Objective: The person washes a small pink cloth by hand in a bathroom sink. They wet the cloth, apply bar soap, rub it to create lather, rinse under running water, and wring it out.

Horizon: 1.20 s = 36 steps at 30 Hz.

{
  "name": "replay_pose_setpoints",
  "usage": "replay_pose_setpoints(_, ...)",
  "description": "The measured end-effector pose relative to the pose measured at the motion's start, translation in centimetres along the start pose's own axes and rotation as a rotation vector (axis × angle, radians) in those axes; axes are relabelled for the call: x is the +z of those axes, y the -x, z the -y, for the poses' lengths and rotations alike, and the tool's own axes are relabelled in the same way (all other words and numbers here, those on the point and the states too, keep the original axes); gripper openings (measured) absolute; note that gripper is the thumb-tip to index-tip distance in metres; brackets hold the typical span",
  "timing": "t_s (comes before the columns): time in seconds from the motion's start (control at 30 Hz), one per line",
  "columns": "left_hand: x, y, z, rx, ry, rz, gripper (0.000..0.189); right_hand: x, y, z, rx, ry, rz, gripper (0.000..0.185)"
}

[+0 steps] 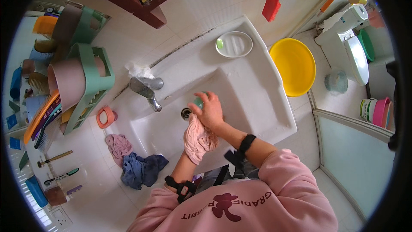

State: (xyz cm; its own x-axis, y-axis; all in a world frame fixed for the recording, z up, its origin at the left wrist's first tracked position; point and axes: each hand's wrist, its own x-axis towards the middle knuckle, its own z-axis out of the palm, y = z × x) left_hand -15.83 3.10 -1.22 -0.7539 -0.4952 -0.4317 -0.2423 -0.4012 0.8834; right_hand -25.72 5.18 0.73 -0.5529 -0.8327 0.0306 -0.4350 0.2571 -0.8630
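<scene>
A wet pink cloth (201,140) is wrapped over my left hand (192,125), so most of its fingers are hidden. My right hand (210,111) reaches across it, with curved fingers around a green object (199,102) that looks like a bar of soap. Both hands are together over the basin of a white ceramic sink (257,103). Just left of the green object is the drain hole (186,113). A chrome faucet (146,90) stands at the sink's back left, and no running water shows.
Mauve (119,146) and blue cloths (140,169) lie left of the basin. A white soap dish (236,45) holds a small green piece. Beyond the right rim is a yellow basin (294,67). A green rack (96,77) with cups and combs projects at left; a red brush (273,0) hangs above.
</scene>
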Motion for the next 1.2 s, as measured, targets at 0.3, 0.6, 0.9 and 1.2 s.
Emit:
replay_pose_setpoints(0.3, 0.1, -0.2, 0.1, 0.066, 1.352, 0.201, 0.053, 1.0, 0.8, -2.9, -0.199, 0.076, 0.162, 0.055)
replay_pose_setpoints(0.6, 1.8, -1.8, -6.4, 0.223, -0.283, -0.198, 0.057, 1.8, 0.7, -6.8, 1.174, -2.159, 0.480, 0.056)
replay_pose_setpoints(0.9, -7.1, 3.2, -1.5, 0.169, -0.932, -0.399, 0.051, -2.0, -0.6, -5.6, 0.700, -2.200, 0.584, 0.046)
replay_pose_setpoints(1.2, -2.2, 0.7, -3.5, -0.185, -0.331, -0.456, 0.039, -3.6, 1.1, -1.6, 0.784, -1.407, 0.311, 0.055)
